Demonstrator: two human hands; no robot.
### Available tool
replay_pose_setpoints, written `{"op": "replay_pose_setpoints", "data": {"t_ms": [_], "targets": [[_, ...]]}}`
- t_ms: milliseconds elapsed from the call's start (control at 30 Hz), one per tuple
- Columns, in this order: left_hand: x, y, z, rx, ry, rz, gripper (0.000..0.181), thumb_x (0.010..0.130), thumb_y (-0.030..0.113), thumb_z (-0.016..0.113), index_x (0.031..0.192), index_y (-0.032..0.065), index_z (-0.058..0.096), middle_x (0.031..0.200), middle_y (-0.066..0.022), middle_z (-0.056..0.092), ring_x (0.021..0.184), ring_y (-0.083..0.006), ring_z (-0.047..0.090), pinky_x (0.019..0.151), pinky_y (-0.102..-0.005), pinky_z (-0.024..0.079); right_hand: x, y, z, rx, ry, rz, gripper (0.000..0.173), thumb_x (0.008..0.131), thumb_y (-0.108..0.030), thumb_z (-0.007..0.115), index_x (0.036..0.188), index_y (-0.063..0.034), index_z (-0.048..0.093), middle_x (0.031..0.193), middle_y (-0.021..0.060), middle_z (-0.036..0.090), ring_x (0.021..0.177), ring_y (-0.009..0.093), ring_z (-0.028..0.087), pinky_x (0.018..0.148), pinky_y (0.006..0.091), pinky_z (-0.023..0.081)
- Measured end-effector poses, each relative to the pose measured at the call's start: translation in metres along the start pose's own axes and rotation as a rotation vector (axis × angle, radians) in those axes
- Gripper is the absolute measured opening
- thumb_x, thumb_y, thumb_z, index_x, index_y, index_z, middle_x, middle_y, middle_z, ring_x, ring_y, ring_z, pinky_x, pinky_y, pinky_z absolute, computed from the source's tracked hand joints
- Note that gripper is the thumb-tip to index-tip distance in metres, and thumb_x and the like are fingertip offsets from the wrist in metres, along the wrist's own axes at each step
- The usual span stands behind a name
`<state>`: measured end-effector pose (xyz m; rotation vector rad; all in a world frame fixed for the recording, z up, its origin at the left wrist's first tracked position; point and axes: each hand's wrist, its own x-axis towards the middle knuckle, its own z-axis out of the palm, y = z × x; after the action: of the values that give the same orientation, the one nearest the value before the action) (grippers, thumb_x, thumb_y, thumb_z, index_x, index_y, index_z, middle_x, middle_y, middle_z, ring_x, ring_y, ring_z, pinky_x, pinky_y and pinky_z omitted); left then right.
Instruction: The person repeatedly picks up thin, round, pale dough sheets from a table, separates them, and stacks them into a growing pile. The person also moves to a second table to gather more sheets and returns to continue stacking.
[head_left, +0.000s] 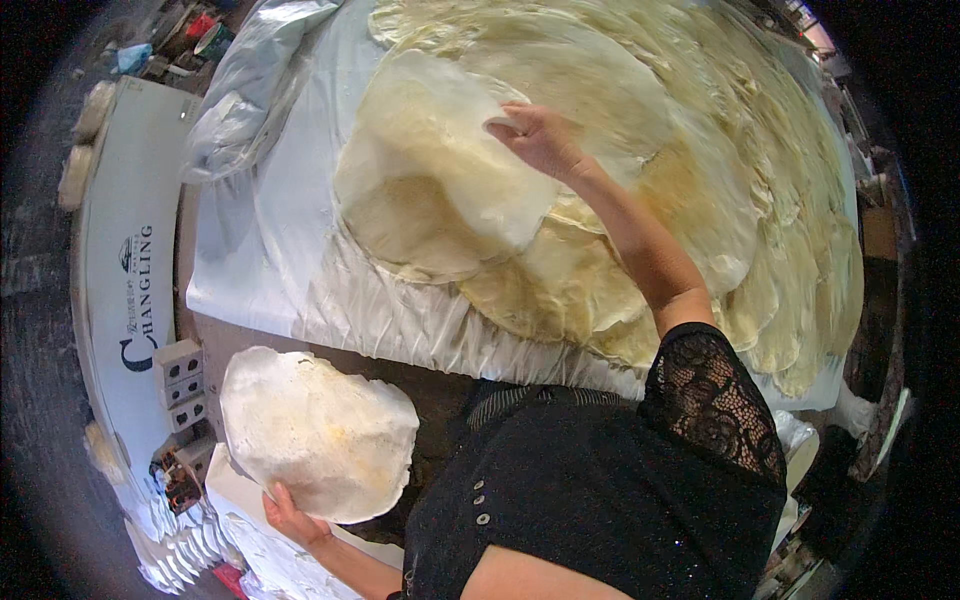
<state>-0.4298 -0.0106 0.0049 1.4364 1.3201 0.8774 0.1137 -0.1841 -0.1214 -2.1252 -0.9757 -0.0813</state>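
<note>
My left hand holds a thin, pale, pancake-like sheet by its lower edge. This sheet has an uneven rim and faint yellowish patches, and it is in front of the table's near edge. Over the table, my right hand pinches the edge of a translucent whitish round sheet. That sheet seems partly raised, with a shadow on it. Beneath and to the right spreads a broad pile of overlapping yellowish sheets. What the sheets are made of cannot be told for certain.
White plastic sheeting covers the table, with a bunched clear plastic bag at its far left. A long white printed panel stands left, near perforated blocks. A white-covered surface is at lower left.
</note>
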Motion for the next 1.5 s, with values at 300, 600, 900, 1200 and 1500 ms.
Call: {"op": "replay_pose_setpoints", "data": {"t_ms": [300,600,900,1200,1500], "targets": [[0.086,0.079,0.016,0.589,-0.16,0.389,0.021,0.093,0.012,0.048,0.103,-0.0041,0.058,0.088,-0.0026,0.06,0.078,-0.0098,0.051,0.072,-0.024,0.043,-0.05,-0.173,0.038,-0.032,-0.33,-0.732,0.005,0.072,-0.013,0.057,0.076,-0.0098,0.057,0.072,0.0086,0.062,0.064,0.023,0.065,0.054,0.0374,0.049],[0.128,0.076,-0.015,0.689,-0.119,0.481,0.019,0.092,0.011,0.053,0.103,-0.0031,0.061,0.084,-0.0017,0.062,0.077,-0.0067,0.051,0.07,-0.0216,0.043,-0.141,-0.218,0.07,0.028,-0.65,-0.837,0.012,0.076,-0.014,0.055,0.085,-0.0058,0.057,0.074,0.0071,0.06,0.069,0.022,0.063,0.065,0.0349,0.05],[0.124,0.105,0.035,0.601,-0.241,0.709,0.022,0.092,0.011,0.053,0.11,-0.0005,0.062,0.092,-0.0045,0.068,0.08,-0.0092,0.059,0.072,-0.0225,0.047,-0.068,-0.25,0.034,0.161,-0.694,-0.922,0.014,0.077,-0.007,0.053,0.083,-0.0113,0.065,0.063,0.0082,0.062,0.058,0.023,0.063,0.058,0.0393,0.049],[0.134,0.155,0.083,0.239,-0.516,0.555,0.023,0.093,0.018,0.055,0.108,0.0017,0.063,0.087,-0.0009,0.067,0.077,-0.0055,0.058,0.069,-0.0198,0.045,0.06,-0.308,-0.005,-0.057,-0.286,-0.882,0.013,0.084,-0.019,0.057,0.081,-0.0084,0.064,0.081,0.0033,0.061,0.078,0.018,0.061,0.07,0.038,0.049],[0.135,0.134,0.108,0.185,-0.581,0.583,0.028,0.091,0.009,0.042,0.111,-0.0023,0.059,0.097,-0.0067,0.064,0.088,-0.0123,0.058,0.076,-0.025,0.046,0.062,-0.294,-0.032,-0.113,0.211,-1.146,0.015,0.069,-0.024,0.063,0.079,-0.0168,0.071,0.134,0.0036,0.049,0.131,0.027,0.034,0.1,0.0488,0.029]]}}
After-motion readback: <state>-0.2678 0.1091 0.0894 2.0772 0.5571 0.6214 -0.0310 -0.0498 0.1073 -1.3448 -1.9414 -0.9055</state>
